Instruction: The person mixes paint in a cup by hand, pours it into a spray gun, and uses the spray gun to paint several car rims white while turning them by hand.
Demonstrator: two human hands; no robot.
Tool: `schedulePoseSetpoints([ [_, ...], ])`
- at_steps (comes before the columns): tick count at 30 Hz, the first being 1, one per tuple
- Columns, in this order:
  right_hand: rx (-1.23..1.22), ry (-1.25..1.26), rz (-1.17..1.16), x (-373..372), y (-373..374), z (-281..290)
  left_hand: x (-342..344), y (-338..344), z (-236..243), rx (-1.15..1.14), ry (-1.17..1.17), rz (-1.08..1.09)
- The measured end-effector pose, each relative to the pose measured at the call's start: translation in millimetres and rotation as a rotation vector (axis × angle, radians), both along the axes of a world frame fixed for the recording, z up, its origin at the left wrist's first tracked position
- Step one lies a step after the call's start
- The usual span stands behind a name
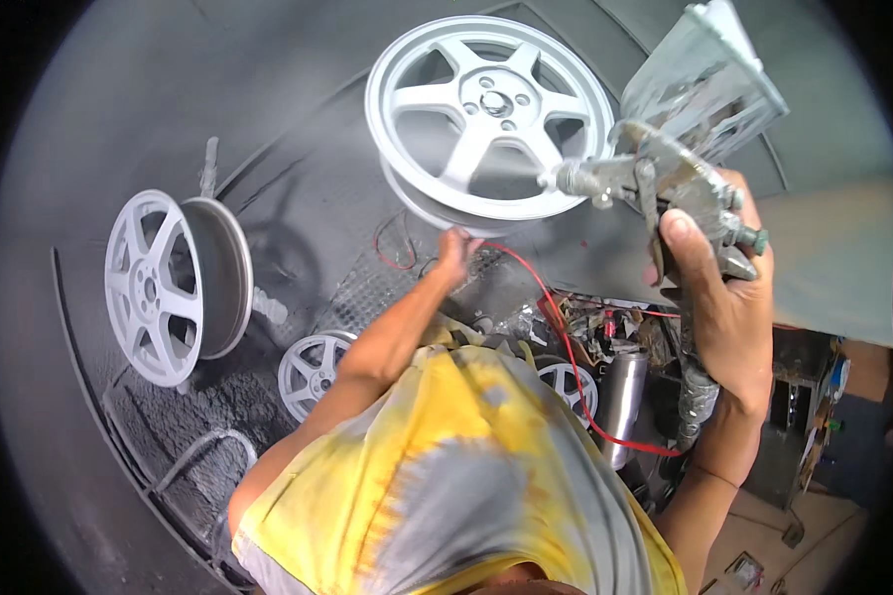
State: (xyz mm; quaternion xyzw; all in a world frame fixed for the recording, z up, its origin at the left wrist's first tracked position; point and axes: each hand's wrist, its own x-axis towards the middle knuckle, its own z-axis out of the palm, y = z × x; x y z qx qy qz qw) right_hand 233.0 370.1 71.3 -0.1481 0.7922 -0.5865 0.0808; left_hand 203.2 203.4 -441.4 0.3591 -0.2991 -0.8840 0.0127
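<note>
My right hand (719, 288) is wrapped round the handle of a paint-crusted spray gun (687, 183). A pale, paint-streaked cup (704, 94) sits on top of the gun. From the nozzle, a faint mist goes left across a white six-spoke wheel rim (469, 157). The rim is tilted, its face toward me, and the nozzle is close to its lower right edge. Just below the rim, my left hand (454, 253) is closed on a thin red hose (640, 447). That hose runs right and down to the base of the gun's handle.
Another white wheel rim (151, 288) stands at the left on a wrapped support. Lower down are smaller-looking rims (308, 379), a shiny metal cylinder (623, 402) and a bent tube frame (203, 446). Cluttered shelving (814, 416) is at the lower right.
</note>
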Motion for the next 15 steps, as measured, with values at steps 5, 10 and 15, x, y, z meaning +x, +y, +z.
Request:
schedulePoseSetpoints([
  [5,0.336,0.011,-0.113,-11.8,27.6,-14.8,-21.6,-177.7,4.6,-0.289,0.035,-0.412],
  [10,0.475,0.068,-0.262,-46.2,32.9,-12.6,-114.0,-313.9,7.4,-0.278,0.019,-0.22],
  [15,0.379,0.199,-0.353,-100.1,43.5,-24.0,-116.1,-278.3,-9.2,-0.409,0.08,-0.157],
])
